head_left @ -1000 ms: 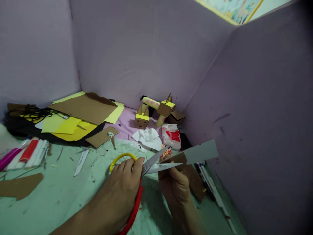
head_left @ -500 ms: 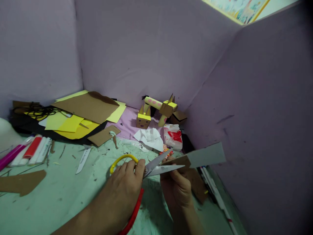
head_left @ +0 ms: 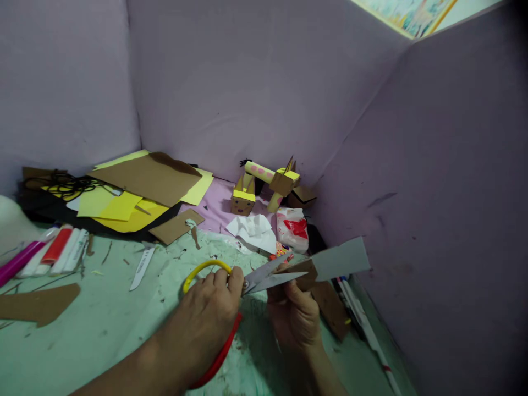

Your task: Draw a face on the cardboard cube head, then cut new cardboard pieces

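Note:
My left hand (head_left: 212,305) is wrapped round a pair of scissors (head_left: 270,279) with one yellow and one red handle loop. The scissor blades point right and stand apart. Between thumb and fingers, my right hand (head_left: 297,319) grips a piece of cardboard (head_left: 340,259), brown near the hand and pale grey at its far end. The blades lie over or around the cardboard's near end; I cannot tell whether they touch it. My right fingertips are partly hidden behind the blades and cardboard.
Purple panels (head_left: 256,82) enclose the green-covered table (head_left: 124,324). At the back are yellow and brown sheets (head_left: 144,179), cardboard animal figures (head_left: 242,202), crumpled white paper (head_left: 252,232) and a tissue pack (head_left: 292,228). Markers (head_left: 58,250), a white blade-shaped piece (head_left: 142,268) and a cardboard offcut (head_left: 41,302) lie left.
The held cardboard has shifted slightly left with my right hand. The scissors have tilted up a little, their blades somewhat closer together.

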`<action>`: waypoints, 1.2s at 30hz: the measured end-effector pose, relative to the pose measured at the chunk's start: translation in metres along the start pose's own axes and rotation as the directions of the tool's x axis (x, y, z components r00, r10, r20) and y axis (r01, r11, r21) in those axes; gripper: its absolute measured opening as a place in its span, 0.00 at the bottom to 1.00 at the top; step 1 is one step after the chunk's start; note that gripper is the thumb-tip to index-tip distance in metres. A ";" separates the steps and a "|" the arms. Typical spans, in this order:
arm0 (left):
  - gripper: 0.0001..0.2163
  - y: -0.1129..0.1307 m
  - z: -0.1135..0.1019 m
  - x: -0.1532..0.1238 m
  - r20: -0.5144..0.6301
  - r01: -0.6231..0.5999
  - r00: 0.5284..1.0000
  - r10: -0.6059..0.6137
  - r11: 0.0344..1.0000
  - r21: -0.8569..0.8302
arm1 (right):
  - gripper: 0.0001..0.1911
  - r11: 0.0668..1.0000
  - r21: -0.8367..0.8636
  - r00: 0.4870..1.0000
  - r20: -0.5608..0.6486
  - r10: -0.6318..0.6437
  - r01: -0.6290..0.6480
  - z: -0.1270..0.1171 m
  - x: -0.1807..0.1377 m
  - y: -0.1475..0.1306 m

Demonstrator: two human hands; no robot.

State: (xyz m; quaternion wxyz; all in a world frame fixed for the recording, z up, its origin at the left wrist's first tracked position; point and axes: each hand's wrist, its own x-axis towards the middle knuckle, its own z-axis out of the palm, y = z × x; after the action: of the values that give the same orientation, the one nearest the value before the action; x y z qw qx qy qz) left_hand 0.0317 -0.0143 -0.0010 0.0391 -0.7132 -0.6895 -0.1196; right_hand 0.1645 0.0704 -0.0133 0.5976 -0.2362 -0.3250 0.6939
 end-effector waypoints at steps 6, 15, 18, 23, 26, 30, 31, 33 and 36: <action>0.21 0.000 -0.004 0.002 0.076 -0.037 0.997 0.034 0.998 0.045 | 0.19 1.000 0.002 0.998 -0.056 0.004 -0.004 0.003 0.001 0.000; 0.18 -0.001 -0.014 0.004 0.153 -0.012 0.988 0.034 0.990 -0.143 | 0.22 0.996 0.071 0.991 -0.123 0.059 -0.051 0.010 0.004 0.000; 0.16 -0.001 -0.015 0.004 0.124 0.004 0.992 0.022 0.979 -0.202 | 0.20 0.999 0.032 0.994 -0.107 0.017 -0.013 0.008 0.004 0.003; 0.14 -0.007 -0.005 0.005 0.068 0.014 0.998 0.006 0.957 -0.291 | 0.19 0.999 0.044 0.988 -0.150 0.023 -0.016 0.007 0.004 0.005; 0.14 -0.010 -0.001 0.007 0.049 -0.004 0.999 0.018 0.960 -0.280 | 0.18 0.998 0.049 0.988 -0.151 0.043 -0.036 0.010 0.005 0.003; 0.18 -0.007 -0.011 0.012 0.099 -0.006 0.995 0.023 0.986 -0.168 | 0.19 0.998 0.045 0.995 -0.095 0.045 -0.041 0.016 0.002 0.002; 0.20 -0.005 -0.015 0.013 0.132 -0.003 0.991 0.022 0.989 -0.145 | 0.19 0.999 0.041 0.996 -0.078 0.035 -0.032 0.017 0.000 0.003; 0.22 -0.002 -0.022 0.015 0.198 -0.001 0.980 0.021 0.995 -0.098 | 0.19 0.999 0.030 0.998 -0.062 0.012 -0.010 0.018 -0.002 0.006; 0.23 -0.001 -0.027 0.015 0.202 -0.028 0.979 0.034 0.999 -0.033 | 0.19 1.000 0.012 0.998 -0.068 0.003 -0.003 0.016 -0.003 0.008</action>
State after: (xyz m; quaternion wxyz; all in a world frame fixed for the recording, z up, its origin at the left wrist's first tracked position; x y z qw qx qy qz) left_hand 0.0279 -0.0058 0.0280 -0.0399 -0.7327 -0.6771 -0.0561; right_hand 0.1478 0.0642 -0.0086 0.6087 -0.2565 -0.3001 0.6882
